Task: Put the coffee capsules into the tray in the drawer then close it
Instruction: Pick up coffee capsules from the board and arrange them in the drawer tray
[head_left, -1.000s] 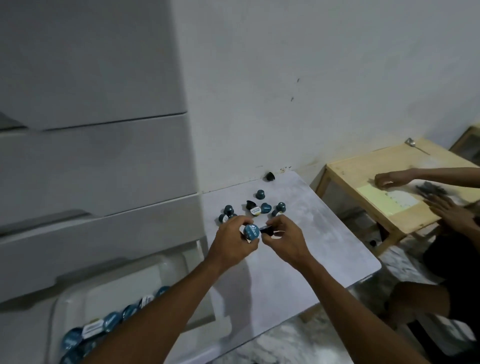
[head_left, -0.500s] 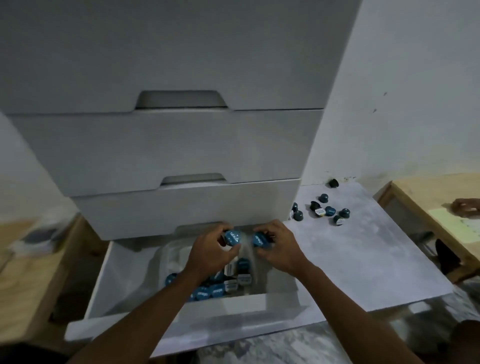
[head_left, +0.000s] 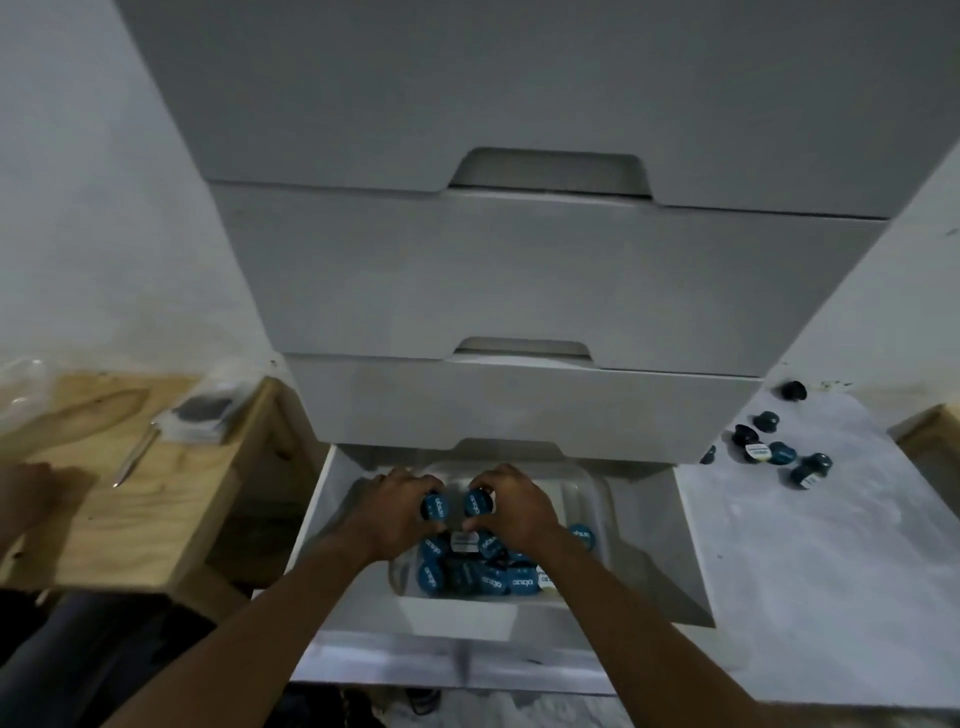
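The person's left hand (head_left: 400, 512) pinches a blue capsule (head_left: 435, 506) by its sides, and the right hand (head_left: 511, 506) pinches a second capsule (head_left: 479, 503) the same way, with both lids facing the camera. The two hands sit side by side, almost touching, over the far half of the clear tray (head_left: 587, 480), which lies inside the open bottom drawer (head_left: 670, 519). A pile of capsules (head_left: 488, 577) already crowds the near half of the tray, some lying on top of others. Several loose capsules (head_left: 779, 452) wait on the white table (head_left: 805, 571) to the right of the drawer, well apart from the tray.

The likeliest slip is in the release. If either capsule is let go from above rather than set down, it could bounce off the pile, hop the tray's low rim and land on the drawer floor. Adding to the heap instead of the bare far half could also set rounded capsules rolling.

The drawer above (head_left: 519, 405) hangs close over the knuckles, so a sharp lift of the hands might knock against it and shake a capsule free. A heap that rises too high could catch on that same edge when the drawer slides in. Shutting the drawer now would strand the loose capsules outside.
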